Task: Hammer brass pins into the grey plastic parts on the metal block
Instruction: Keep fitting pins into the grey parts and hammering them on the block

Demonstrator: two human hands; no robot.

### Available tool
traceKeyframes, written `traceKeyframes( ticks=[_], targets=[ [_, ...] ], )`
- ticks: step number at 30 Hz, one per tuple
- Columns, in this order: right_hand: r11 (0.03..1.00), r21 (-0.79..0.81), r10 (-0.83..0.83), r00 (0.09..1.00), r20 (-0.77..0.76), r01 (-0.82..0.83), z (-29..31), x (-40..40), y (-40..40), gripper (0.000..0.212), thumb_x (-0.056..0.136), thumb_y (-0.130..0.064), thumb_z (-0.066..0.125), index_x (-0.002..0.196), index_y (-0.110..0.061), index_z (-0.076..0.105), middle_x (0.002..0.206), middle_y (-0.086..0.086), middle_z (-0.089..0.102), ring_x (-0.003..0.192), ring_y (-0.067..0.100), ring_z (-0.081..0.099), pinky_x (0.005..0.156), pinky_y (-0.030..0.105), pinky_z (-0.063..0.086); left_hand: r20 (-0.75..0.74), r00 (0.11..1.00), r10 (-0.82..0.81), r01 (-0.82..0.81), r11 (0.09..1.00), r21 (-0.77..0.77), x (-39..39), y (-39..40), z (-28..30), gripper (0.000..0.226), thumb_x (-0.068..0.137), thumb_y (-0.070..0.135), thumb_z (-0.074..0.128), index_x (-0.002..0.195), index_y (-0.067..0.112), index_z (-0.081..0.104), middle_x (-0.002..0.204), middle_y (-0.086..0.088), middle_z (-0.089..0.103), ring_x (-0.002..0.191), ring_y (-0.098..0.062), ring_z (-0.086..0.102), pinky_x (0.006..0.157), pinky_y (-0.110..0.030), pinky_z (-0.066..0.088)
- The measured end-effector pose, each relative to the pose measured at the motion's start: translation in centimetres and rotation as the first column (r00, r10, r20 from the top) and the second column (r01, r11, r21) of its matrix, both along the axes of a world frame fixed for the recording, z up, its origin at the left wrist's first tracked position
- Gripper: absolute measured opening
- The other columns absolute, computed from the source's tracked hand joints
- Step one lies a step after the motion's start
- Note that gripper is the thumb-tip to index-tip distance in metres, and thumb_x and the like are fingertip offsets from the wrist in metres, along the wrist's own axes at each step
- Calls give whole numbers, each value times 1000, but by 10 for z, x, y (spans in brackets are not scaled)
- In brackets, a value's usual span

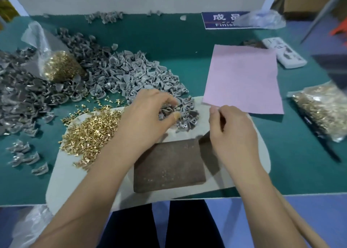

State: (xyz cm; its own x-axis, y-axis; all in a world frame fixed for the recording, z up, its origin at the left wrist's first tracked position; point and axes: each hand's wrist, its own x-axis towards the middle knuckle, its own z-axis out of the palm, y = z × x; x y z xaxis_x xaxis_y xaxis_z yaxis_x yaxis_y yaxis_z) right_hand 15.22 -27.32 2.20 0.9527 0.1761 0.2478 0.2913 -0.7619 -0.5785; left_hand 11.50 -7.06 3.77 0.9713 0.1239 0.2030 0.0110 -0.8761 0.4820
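A brown, pitted metal block (169, 165) lies on a white mat (261, 153) at the table's near edge, with nothing on its top. Left of it is a loose heap of brass pins (93, 131). Beyond the block, a small pile of grey plastic parts (187, 114) sits on the mat. My left hand (148, 114) reaches into that pile, thumb and fingers curled round a grey part. My right hand (231, 129) grips a hammer beside the block's far right corner. Its dark head (204, 138) shows by my thumb, and the wooden handle (304, 227) runs under my forearm.
A large heap of grey parts (131, 73) and a darker heap (18, 93) fill the left of the green table. Bags of brass pins lie at the left (62, 65) and right (323, 110). A pink sheet (242, 78) lies right of centre, with a white device (285, 52) behind it.
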Motion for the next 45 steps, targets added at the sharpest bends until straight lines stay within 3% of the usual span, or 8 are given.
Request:
traceKeyframes(
  ticks=[6,10,17,25,28,33,41,45],
  targets=[
    [991,98,88,996,21,-89,6,20,22,35,106,-34,41,75,-19,50,72,-4,48,75,23,46,65,37,27,-49,995,83,-81,996,39,41,15,-9,48,98,55,45,140,32,49,140,2,48,137,-17,28,113,-43,28],
    [983,57,180,982,-64,-176,9,48,53,34,108,-29,40,78,-16,49,72,0,48,74,25,45,65,38,29,-258,950,179,-149,980,130,64,24,-16,56,103,56,23,156,38,20,166,-4,10,153,-27,-5,121,-55,4],
    [978,64,205,971,-121,-199,-1,56,58,36,108,-29,43,79,-13,54,68,4,54,66,20,47,61,40,31,-367,924,109,-62,989,136,67,23,-21,56,104,55,12,158,42,5,168,9,-2,153,-27,-16,121,-54,-3],
    [952,91,303,937,-173,-291,2,44,40,33,106,-31,47,86,-16,68,73,0,65,68,14,57,64,18,40,-313,949,-30,54,996,70,35,16,-12,53,104,52,19,156,41,22,166,12,12,153,-21,-4,123,-58,5],
    [951,141,294,944,-149,-274,3,44,27,33,105,-33,50,83,-19,70,72,0,68,70,12,59,72,28,46,-251,966,-63,86,993,81,23,13,-6,51,104,53,25,154,44,26,165,12,16,155,-20,0,124,-52,-1],
    [858,507,218,951,-218,-81,5,36,17,34,105,-29,49,81,-14,68,79,1,73,63,14,74,67,49,62,-94,968,-231,234,972,19,14,2,8,51,95,46,60,143,34,49,138,14,50,134,-5,34,116,-34,30],
    [931,363,4,998,-63,19,-1,25,-7,35,104,-33,48,79,-20,68,76,-13,71,73,0,63,64,15,43,-262,895,-361,415,889,192,35,-24,21,47,82,57,72,125,41,62,118,16,62,114,-11,45,98,-36,38],
    [923,384,-5,998,-66,30,-8,19,-14,34,105,-29,49,79,-17,68,75,-8,70,74,5,62,64,16,42,-313,873,-373,451,863,229,40,-35,18,39,87,49,71,124,44,64,110,13,64,108,-12,44,94,-35,37]
  ],
)
